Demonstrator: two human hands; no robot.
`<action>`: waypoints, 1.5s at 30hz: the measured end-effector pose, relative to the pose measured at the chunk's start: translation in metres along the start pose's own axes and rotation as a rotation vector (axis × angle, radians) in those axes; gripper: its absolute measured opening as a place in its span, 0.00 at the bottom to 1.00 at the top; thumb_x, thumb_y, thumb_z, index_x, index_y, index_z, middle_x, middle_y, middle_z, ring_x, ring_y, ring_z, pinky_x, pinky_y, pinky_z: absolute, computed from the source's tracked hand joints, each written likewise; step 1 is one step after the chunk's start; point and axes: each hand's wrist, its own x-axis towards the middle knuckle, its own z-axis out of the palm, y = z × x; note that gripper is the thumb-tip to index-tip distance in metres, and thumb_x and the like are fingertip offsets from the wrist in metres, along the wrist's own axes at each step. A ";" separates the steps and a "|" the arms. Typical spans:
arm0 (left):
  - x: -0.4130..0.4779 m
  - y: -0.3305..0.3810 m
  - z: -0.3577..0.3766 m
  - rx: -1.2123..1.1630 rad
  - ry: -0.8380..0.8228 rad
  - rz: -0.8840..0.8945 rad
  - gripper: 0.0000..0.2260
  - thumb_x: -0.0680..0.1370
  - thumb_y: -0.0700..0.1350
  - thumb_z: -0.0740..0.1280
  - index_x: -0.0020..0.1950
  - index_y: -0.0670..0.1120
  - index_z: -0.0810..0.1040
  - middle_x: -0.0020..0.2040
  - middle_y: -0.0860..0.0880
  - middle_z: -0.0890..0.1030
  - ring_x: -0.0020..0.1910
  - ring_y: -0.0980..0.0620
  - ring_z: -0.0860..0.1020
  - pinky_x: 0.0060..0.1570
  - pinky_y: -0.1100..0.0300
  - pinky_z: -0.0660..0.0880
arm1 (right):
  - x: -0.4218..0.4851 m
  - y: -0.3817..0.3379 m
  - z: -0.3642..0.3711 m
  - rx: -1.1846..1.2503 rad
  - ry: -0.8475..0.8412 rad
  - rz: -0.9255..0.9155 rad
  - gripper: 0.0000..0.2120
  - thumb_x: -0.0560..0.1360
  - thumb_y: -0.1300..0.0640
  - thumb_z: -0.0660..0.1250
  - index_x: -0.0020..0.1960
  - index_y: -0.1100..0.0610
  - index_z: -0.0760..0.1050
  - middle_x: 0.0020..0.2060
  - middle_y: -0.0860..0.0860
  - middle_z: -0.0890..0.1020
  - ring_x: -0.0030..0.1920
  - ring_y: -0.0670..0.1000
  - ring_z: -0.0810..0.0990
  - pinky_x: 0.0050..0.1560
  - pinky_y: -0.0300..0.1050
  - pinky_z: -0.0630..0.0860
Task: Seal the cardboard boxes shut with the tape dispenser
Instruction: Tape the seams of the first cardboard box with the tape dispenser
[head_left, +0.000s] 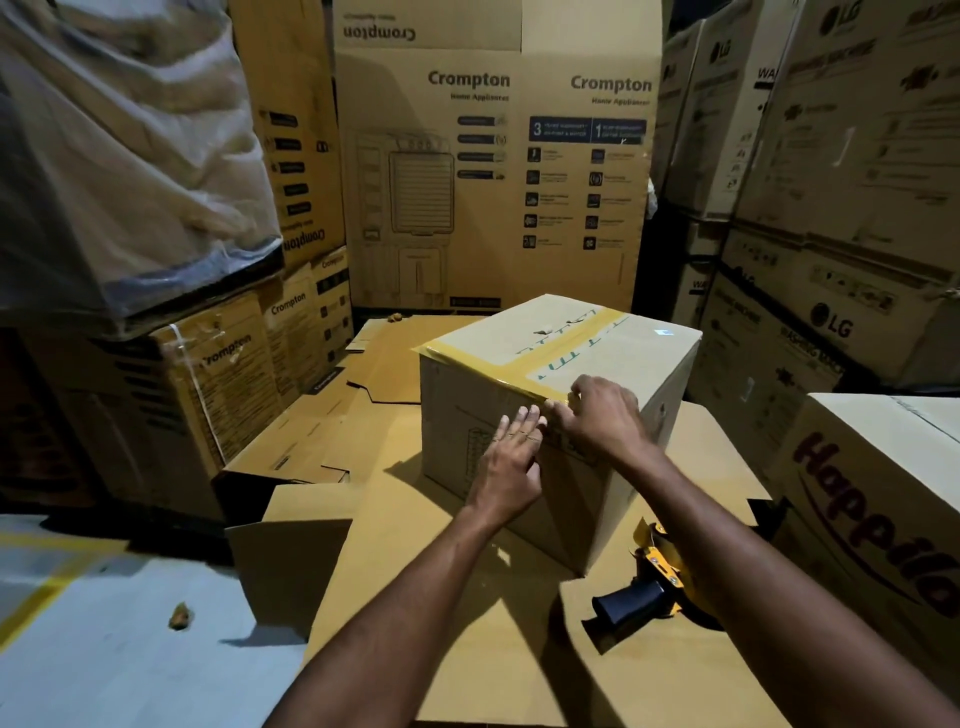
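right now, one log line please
left hand flat on box side; right hand on tape at edge; tape dispenser set down

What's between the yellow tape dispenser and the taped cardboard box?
Head view: only a bare strip of flattened cardboard sheet lies between the yellow tape dispenser and the taped cardboard box.

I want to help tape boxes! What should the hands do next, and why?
Probably smooth the tape down the box side: it already crosses the top, the left hand and right hand rest at the near edge, and the tape dispenser lies set aside.
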 end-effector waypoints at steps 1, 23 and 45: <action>0.001 -0.005 -0.001 -0.011 0.034 -0.004 0.32 0.72 0.31 0.67 0.77 0.37 0.69 0.79 0.42 0.66 0.81 0.47 0.58 0.79 0.41 0.59 | 0.002 -0.004 0.007 0.011 0.010 -0.001 0.22 0.81 0.41 0.65 0.63 0.58 0.75 0.57 0.57 0.82 0.57 0.56 0.79 0.64 0.55 0.73; 0.006 -0.059 -0.006 0.051 0.004 0.020 0.41 0.72 0.33 0.67 0.83 0.43 0.54 0.83 0.45 0.53 0.83 0.47 0.51 0.82 0.52 0.43 | 0.005 -0.014 0.056 -0.303 0.235 -0.063 0.27 0.83 0.37 0.53 0.53 0.61 0.75 0.47 0.59 0.81 0.47 0.58 0.79 0.51 0.53 0.76; 0.033 -0.104 -0.007 0.041 0.135 0.063 0.43 0.74 0.32 0.65 0.84 0.45 0.48 0.85 0.47 0.48 0.83 0.51 0.51 0.81 0.43 0.50 | 0.022 -0.023 0.077 -0.303 0.227 -0.231 0.22 0.84 0.50 0.60 0.74 0.60 0.69 0.72 0.64 0.72 0.73 0.64 0.71 0.76 0.57 0.66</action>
